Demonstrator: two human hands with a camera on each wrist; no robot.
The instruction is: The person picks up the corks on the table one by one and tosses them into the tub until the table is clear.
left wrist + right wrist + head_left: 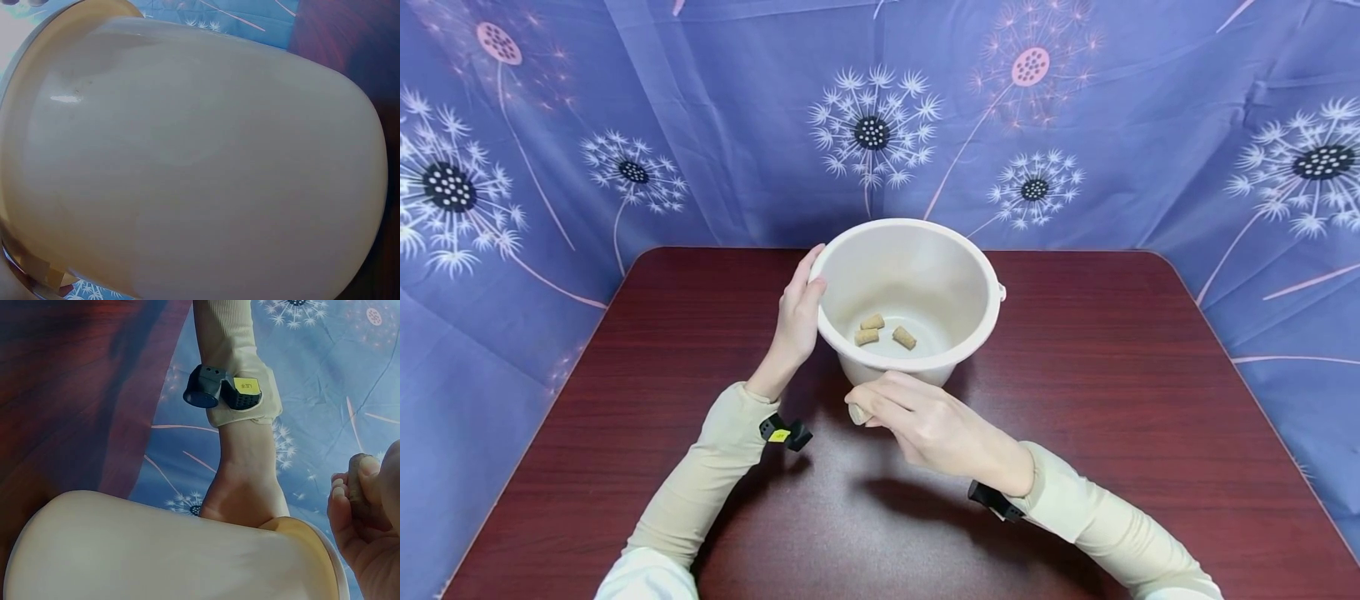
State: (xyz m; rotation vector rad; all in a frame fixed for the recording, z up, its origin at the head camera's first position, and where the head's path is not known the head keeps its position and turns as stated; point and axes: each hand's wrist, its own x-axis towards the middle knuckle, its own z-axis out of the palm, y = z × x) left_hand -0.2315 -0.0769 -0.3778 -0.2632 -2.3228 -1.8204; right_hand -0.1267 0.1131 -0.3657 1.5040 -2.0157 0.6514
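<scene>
A white plastic bucket (pixel 917 364) stands on the table, its mouth facing up and toward me. Three corks (pixel 904 337) lie on its floor. At the left side of the rim, my left hand (pixel 797 312) holds the bucket, thumb near the edge. The bucket's pale wall (pixel 206 156) fills most of the left wrist view. Just in front of the near rim, my right hand (pixel 925 421) pinches another cork (pixel 357 487) between thumb and fingers. One end of that cork shows past the fingertips in the head view.
The dark red wooden table (pixel 1150 400) extends to both sides of the bucket. Behind it hangs a blue cloth (pixel 737 125) with dandelion prints. A small lug (pixel 1002 292) sticks out at the bucket's right rim. Each wrist carries a black camera (pixel 797 435).
</scene>
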